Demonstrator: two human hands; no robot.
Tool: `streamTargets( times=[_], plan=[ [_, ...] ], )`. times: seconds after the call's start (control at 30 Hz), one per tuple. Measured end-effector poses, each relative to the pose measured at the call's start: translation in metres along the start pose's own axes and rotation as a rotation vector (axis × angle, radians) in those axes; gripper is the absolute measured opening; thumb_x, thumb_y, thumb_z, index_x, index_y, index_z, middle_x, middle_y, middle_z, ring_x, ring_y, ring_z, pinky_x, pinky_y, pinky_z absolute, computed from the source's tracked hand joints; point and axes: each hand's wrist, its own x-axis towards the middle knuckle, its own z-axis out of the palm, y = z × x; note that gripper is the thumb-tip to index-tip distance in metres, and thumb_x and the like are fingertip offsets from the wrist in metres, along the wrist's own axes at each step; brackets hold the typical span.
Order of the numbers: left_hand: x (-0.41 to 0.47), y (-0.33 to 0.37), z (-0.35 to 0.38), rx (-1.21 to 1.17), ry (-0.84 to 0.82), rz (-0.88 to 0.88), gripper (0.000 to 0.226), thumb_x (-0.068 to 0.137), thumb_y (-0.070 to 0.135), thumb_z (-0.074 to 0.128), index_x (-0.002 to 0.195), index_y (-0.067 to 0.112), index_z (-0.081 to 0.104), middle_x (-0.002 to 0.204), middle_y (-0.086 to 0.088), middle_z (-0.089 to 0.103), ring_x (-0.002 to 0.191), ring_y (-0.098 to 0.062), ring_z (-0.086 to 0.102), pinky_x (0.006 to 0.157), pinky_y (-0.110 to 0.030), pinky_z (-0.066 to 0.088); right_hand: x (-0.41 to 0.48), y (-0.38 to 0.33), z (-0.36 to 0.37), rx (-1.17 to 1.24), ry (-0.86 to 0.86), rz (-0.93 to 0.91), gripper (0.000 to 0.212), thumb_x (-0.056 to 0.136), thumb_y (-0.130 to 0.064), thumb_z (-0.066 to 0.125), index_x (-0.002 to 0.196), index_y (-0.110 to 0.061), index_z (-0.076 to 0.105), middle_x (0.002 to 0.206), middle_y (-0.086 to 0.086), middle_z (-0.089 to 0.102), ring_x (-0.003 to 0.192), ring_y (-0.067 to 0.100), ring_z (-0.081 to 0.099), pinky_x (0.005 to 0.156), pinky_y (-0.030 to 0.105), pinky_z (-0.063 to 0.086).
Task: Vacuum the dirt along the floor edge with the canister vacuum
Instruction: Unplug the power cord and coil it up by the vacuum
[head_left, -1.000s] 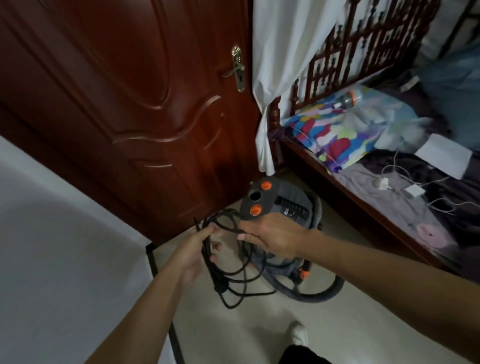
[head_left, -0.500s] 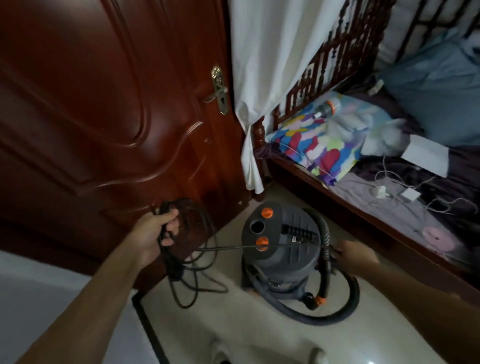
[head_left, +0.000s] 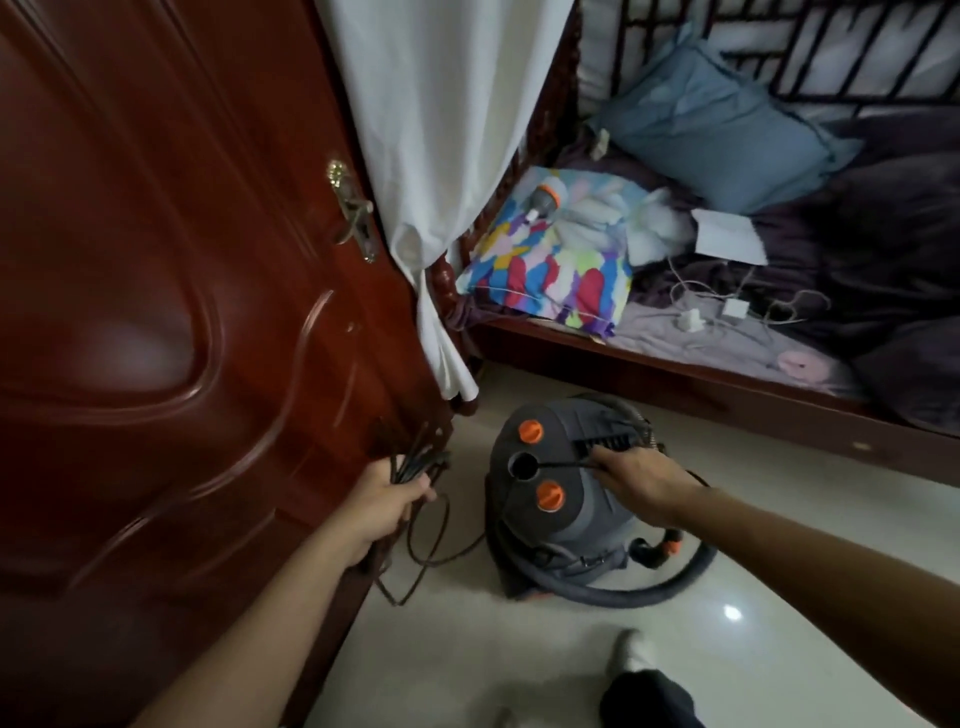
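Vacuum (head_left: 566, 509) sits on the pale floor (head_left: 467, 649), near the red-brown door (head_left: 182, 312) and the bed (head_left: 675, 374). It is a grey tub with two orange knobs (head_left: 531, 431) on top and a round hole (head_left: 522, 465) between them. The hole is dark, so I cannot tell what is inside the tub. A grey hose (head_left: 649, 592) curls round its bottom. The left hand (head_left: 384, 504) grips a bunch of black cord (head_left: 415, 465) just beside the door. The right hand (head_left: 641, 478) rests on the tub's top and pinches one tight bit of cord.
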Motion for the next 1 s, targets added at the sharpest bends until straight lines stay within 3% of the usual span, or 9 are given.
streamTargets(
  times=[0.13,0.3,0.4,0.47,0.6,0.73,0.8,0.87,1.0],
  plan=[
    [0.033,0.001,0.029,-0.072,-0.119,0.032,0.009,0.096,0.002,0.052,0.093,0.004,0.061,0.096,-0.02,0.069,0.047,-0.008,0.046,0.036,-0.018,0.029,0.001,-0.007,0.006,-0.037,-0.009,-0.092,0.013,0.102,-0.033,0.034,0.103,-0.03,0.047,0.081,0.003,0.06,0.07,0.024,0.057,0.067,0.044,0.05],
    [0.062,0.013,0.084,-0.146,-0.325,0.001,0.016,0.096,0.003,0.051,0.097,0.014,0.063,0.106,-0.016,0.067,0.06,-0.011,0.049,0.041,-0.02,0.031,-0.004,-0.008,0.002,0.032,0.096,-0.195,0.021,0.103,-0.027,0.041,0.118,-0.023,0.055,0.101,0.002,0.063,0.083,0.02,0.058,0.066,0.029,0.04],
    [0.075,0.024,0.111,-0.146,-0.515,-0.131,0.014,0.099,0.013,0.048,0.091,0.011,0.059,0.087,-0.015,0.073,0.055,-0.012,0.046,0.041,-0.021,0.026,0.009,0.007,-0.004,0.206,0.232,0.004,0.011,0.098,-0.017,0.049,0.108,-0.013,0.054,0.099,0.007,0.063,0.084,0.028,0.058,0.065,0.029,0.031],
    [0.087,0.033,0.12,-0.074,-0.633,-0.188,0.028,0.102,0.021,0.042,0.084,0.008,0.059,0.064,-0.012,0.067,0.048,-0.012,0.044,0.041,-0.022,0.024,0.021,0.03,-0.004,0.296,0.238,0.132,0.025,0.091,-0.015,0.056,0.116,-0.014,0.051,0.111,0.006,0.059,0.097,0.03,0.058,0.071,0.03,0.034],
    [0.108,0.058,0.128,0.058,-0.712,-0.194,0.035,0.1,0.02,0.042,0.072,0.007,0.058,0.054,-0.004,0.051,0.04,-0.008,0.042,0.04,-0.019,0.028,0.039,0.06,0.01,0.482,-0.087,0.179,0.091,0.077,-0.023,0.074,0.151,-0.035,0.021,0.151,0.004,0.031,0.138,0.023,0.034,0.112,0.042,0.034],
    [0.129,0.084,0.133,-0.002,-0.844,-0.241,0.041,0.096,0.017,0.038,0.059,0.011,0.054,0.051,-0.003,0.048,0.045,-0.015,0.038,0.041,-0.016,0.028,0.052,0.058,0.024,0.656,-0.233,0.087,0.085,0.082,-0.029,0.076,0.151,-0.038,0.027,0.159,-0.003,0.018,0.147,0.013,0.014,0.119,0.039,0.021],
    [0.143,0.091,0.135,0.02,-0.933,-0.217,0.049,0.096,0.022,0.032,0.052,0.013,0.052,0.047,-0.001,0.045,0.044,-0.016,0.029,0.052,-0.023,0.037,0.054,0.064,0.024,0.827,-0.201,0.145,0.05,0.088,-0.031,0.069,0.135,-0.027,0.054,0.148,0.0,0.043,0.138,0.014,0.038,0.112,0.031,0.034],
    [0.163,0.095,0.138,0.019,-0.95,-0.223,0.049,0.094,0.036,0.037,0.055,0.011,0.054,0.045,0.0,0.046,0.039,-0.013,0.028,0.066,-0.031,0.04,0.05,0.071,0.023,1.094,-0.173,0.262,0.019,0.088,-0.035,0.06,0.1,-0.024,0.07,0.107,-0.004,0.067,0.11,0.017,0.059,0.093,0.027,0.045],
    [0.213,0.083,0.147,-0.056,-0.9,-0.276,0.058,0.069,0.061,0.068,0.071,0.005,0.055,0.058,-0.008,0.038,0.043,-0.014,0.04,0.08,-0.038,0.042,0.042,0.074,0.027,1.455,-0.138,0.458,0.035,0.09,-0.043,0.048,0.082,-0.017,0.07,0.084,0.001,0.074,0.091,0.024,0.068,0.089,0.035,0.049]
  ],
)
